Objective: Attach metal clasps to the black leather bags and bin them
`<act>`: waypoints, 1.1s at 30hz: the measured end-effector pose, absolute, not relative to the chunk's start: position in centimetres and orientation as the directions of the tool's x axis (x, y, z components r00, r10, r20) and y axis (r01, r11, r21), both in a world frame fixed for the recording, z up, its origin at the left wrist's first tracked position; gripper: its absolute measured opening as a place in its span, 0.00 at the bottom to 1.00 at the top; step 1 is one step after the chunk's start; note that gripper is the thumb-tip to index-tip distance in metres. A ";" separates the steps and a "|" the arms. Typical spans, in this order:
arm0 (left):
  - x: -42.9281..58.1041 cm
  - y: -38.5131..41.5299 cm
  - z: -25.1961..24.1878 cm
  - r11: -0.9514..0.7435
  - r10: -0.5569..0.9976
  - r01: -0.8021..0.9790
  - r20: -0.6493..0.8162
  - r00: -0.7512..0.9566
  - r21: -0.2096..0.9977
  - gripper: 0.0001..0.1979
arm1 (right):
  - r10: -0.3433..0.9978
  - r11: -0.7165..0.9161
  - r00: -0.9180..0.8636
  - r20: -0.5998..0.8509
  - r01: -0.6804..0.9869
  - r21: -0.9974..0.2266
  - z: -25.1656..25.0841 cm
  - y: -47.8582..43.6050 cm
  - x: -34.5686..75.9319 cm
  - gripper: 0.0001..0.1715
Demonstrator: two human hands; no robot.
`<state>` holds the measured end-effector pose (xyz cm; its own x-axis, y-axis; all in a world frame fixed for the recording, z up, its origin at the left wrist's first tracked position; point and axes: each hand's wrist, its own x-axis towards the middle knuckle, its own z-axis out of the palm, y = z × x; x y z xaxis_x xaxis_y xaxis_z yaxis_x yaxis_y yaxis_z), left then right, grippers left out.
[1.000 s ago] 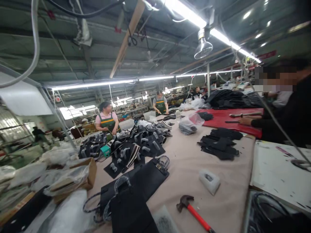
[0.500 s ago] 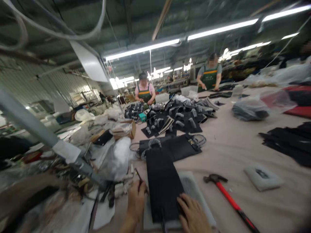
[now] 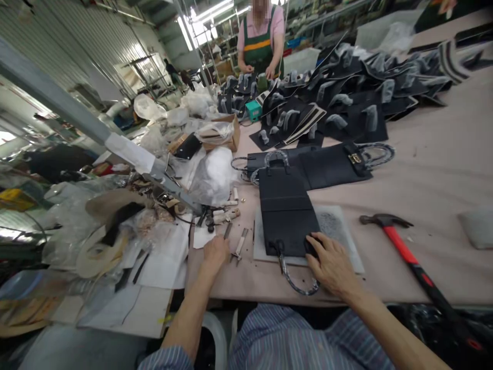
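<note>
A black leather bag panel (image 3: 287,205), with a plastic-wrapped handle (image 3: 296,282) at its near end, lies on a pale board (image 3: 342,231) in front of me. My right hand (image 3: 331,262) grips the panel's near right corner, thumb and fingers around a dark edge there. To the left, my left hand (image 3: 216,252) is closed around a slim dark metal tool (image 3: 228,230); its kind is hidden by the fingers. Beside that hand, a silver tool like a small caliper (image 3: 242,242) lies on the table. Behind the panel lies another black bag piece (image 3: 335,167) with a gold clasp and wrapped handles.
A claw hammer (image 3: 400,246) with a red and black handle lies at right. Black pieces with wrapped handles (image 3: 339,121) are heaped at the back, near a teal box (image 3: 253,110). A slanted metal post (image 3: 96,128) and plastic bags (image 3: 213,177) crowd the left. A co-worker (image 3: 262,41) stands opposite.
My view has tilted down and turned left. My left hand has moved away from the panel to the left, beside the caliper-like tool. My right hand stays at the panel's right edge.
</note>
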<state>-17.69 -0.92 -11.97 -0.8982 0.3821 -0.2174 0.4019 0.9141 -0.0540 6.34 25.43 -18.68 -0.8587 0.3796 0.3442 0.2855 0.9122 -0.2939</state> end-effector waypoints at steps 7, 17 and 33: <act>-16.1 3.0 -11.5 0.853 0.519 0.504 -0.127 -0.845 0.132 0.12 | 0.376 0.912 -0.863 0.337 0.281 -0.298 -18.6 25.4 6.1 0.25; -17.7 5.7 -13.3 0.856 0.518 0.492 -0.257 -0.816 0.159 0.13 | 0.386 0.905 -0.857 0.341 0.281 -0.318 -18.8 25.4 6.2 0.25; -18.0 5.9 -13.1 0.911 0.402 0.356 -0.253 -0.880 0.210 0.16 | 0.383 0.907 -0.848 0.366 0.272 -0.321 -19.2 25.4 6.1 0.25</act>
